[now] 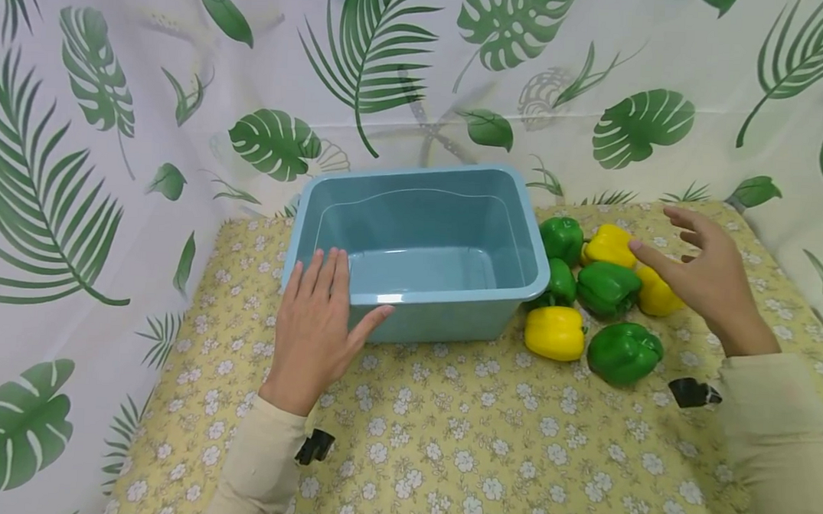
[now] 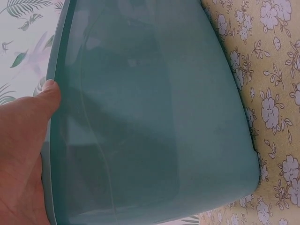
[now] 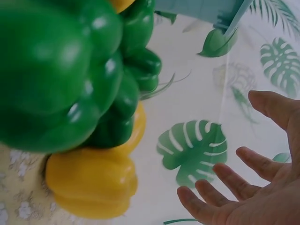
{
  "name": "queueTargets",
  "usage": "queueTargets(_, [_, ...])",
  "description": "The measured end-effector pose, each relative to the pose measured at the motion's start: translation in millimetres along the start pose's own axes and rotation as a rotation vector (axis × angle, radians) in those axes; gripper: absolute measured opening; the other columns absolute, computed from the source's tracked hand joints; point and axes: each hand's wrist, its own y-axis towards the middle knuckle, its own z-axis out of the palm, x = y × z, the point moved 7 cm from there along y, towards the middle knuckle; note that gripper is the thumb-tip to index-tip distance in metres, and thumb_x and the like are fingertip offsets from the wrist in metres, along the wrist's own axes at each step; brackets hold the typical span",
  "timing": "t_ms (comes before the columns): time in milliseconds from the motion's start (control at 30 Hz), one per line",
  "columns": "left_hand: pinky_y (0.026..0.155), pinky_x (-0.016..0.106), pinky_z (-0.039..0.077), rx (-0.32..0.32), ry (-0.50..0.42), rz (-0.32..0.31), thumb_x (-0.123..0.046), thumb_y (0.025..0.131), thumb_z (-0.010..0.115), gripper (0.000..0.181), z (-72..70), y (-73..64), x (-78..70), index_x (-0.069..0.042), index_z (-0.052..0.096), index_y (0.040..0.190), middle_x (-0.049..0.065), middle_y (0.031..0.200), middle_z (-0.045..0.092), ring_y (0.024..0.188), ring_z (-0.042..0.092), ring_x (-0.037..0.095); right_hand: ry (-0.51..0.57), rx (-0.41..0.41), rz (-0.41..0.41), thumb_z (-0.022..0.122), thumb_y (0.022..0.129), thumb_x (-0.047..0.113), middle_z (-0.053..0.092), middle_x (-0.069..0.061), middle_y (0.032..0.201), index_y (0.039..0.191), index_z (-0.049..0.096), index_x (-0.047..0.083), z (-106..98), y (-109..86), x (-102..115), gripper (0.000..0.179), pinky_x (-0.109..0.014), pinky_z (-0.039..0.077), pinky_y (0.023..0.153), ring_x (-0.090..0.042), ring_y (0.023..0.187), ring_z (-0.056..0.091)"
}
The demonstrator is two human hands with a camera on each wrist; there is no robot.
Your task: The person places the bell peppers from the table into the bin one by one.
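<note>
Currently, your left hand [image 1: 312, 325] rests on the near rim of the blue bin [image 1: 443, 321], close to its left corner; the fingers are straight, the thumb is spread out, and nothing is gripped. Your right hand [image 1: 710, 278] is raised, fingers parted and slightly bent, grasping nothing, near but apart from the yellow peppers [image 1: 656, 294] farthest to the right. The bin stands upright toward the back edge of the counter [image 1: 431, 442]. Four green peppers [image 1: 624, 353] and three yellow ones lie clustered between the bin's right side and the counter's right edge. For movement, note that floral surface shows between the bin and the left edge, and a broad stretch extends in front of the bin toward you. A leafy curtain [image 1: 543, 86] borders the back and left edges.
</note>
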Motion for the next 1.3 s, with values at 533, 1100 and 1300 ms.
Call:
queueTargets(533, [0.113,0.048,0.023,0.009,-0.013,-0.010,-0.068,0.087,0.045,0.092,1.1,-0.8,0.1,0.005,0.035,0.143,0.024,0.141,0.043,0.134,0.035,0.037,-0.054,0.027,0.064,0.064,0.087,0.045,0.014,-0.018,0.155,0.153,0.016,0.015,-7.3,6.9,-38.7,0.087,-0.073,0.028,0.090,-0.050,0.136,0.014])
queueTargets(1100, [0.114,0.047,0.021,0.018,-0.008,-0.020,-0.069,0.087,0.042,0.093,2.7,-0.8,1.1,0.004,0.035,0.143,0.023,0.143,0.041,0.135,0.034,0.037,-0.107,0.101,0.092,0.066,0.086,0.045,0.011,-0.029,0.152,0.152,0.009,0.006,-0.7,7.0,-66.9,0.096,-0.074,0.027,0.089,-0.058,0.130,0.017])
queueTargets(1300, [0.114,0.047,0.020,0.022,-0.012,-0.019,-0.069,0.088,0.042,0.093,2.8,-0.8,1.0,0.004,0.033,0.144,0.022,0.143,0.040,0.135,0.033,0.037,-0.074,0.145,0.123,0.065,0.086,0.045,0.004,-0.030,0.153,0.153,0.007,0.007,1.8,5.7,-81.0,0.096,-0.074,0.026,0.089,-0.058,0.131,0.013])
